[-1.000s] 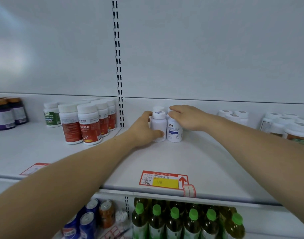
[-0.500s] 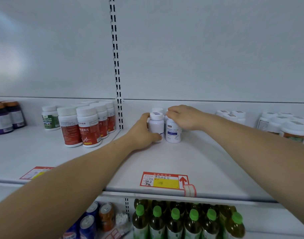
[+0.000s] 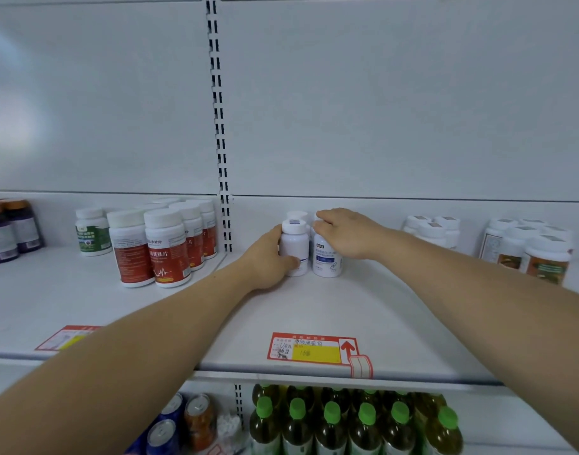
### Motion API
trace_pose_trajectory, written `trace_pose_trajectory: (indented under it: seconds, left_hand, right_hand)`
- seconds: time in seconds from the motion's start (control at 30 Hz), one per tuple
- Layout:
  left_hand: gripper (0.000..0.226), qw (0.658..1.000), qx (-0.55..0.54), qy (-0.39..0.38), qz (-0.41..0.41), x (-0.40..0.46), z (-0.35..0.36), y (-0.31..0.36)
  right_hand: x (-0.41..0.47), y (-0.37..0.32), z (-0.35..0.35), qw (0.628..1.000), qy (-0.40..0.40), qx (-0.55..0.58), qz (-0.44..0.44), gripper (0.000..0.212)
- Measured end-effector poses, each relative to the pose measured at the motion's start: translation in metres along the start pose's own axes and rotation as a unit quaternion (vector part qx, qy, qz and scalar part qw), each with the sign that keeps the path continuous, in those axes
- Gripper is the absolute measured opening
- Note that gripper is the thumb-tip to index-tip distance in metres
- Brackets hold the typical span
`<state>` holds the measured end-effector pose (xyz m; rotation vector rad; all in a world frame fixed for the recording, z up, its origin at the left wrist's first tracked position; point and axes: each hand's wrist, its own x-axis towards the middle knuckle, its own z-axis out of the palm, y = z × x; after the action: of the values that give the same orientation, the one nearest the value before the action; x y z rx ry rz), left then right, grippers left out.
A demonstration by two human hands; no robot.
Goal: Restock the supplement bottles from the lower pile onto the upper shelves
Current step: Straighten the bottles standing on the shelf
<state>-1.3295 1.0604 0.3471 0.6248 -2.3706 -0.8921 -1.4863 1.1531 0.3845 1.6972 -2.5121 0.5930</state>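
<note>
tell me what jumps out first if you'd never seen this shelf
Two bare arms reach in to the middle of the white shelf, where the left hand grips one white bottle and the right hand covers the cap of its neighbour. Next, the red-labelled bottles standing at left, and the green-capped bottles on the shelf below.

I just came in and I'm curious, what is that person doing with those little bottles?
A person is arranging small white plastic supplement bottles at the back of a white metal shelf. The left hand grips one white-capped bottle, and the right hand holds the top of the blue-labelled bottle beside it. Both stand upright.
</note>
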Motion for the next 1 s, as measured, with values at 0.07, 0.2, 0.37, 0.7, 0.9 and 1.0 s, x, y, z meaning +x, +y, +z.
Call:
trace_pose_trajectory:
  seconds: [0.07, 0.2, 0.37, 0.7, 0.9, 1.0]
  left_hand:
    - [0.061, 1.000, -0.001, -0.014, -0.007, 0.000, 0.000, 0.002]
    - [0.067, 0.998, -0.010, -0.049, -0.041, 0.002, -0.005, 0.009]
    - [0.086, 0.996, 0.065, -0.051, -0.046, 0.001, -0.028, 0.022]
    - [0.063, 0.981, 0.134, -0.088, 0.113, -0.019, 0.001, 0.088]
    - [0.071, 0.978, 0.142, -0.118, 0.093, -0.016, 0.058, 0.116]
    - [0.080, 0.986, 0.117, -0.107, 0.047, 0.000, 0.088, 0.128]
  right_hand:
    - [0.000, -0.002, 0.000, 1.000, 0.000, -0.002, 0.007, 0.044]
    - [-0.009, -0.009, -0.011, 1.000, -0.002, -0.001, 0.022, 0.054]
    - [-0.032, -0.008, -0.043, 0.998, 0.043, -0.028, 0.040, 0.060]
    - [-0.103, 0.045, -0.097, 0.983, 0.059, -0.092, 0.145, 0.058]
    - [-0.130, 0.098, -0.114, 0.981, 0.067, -0.086, 0.159, 0.054]
    - [-0.126, 0.123, -0.120, 0.985, 0.053, -0.098, 0.135, 0.057]
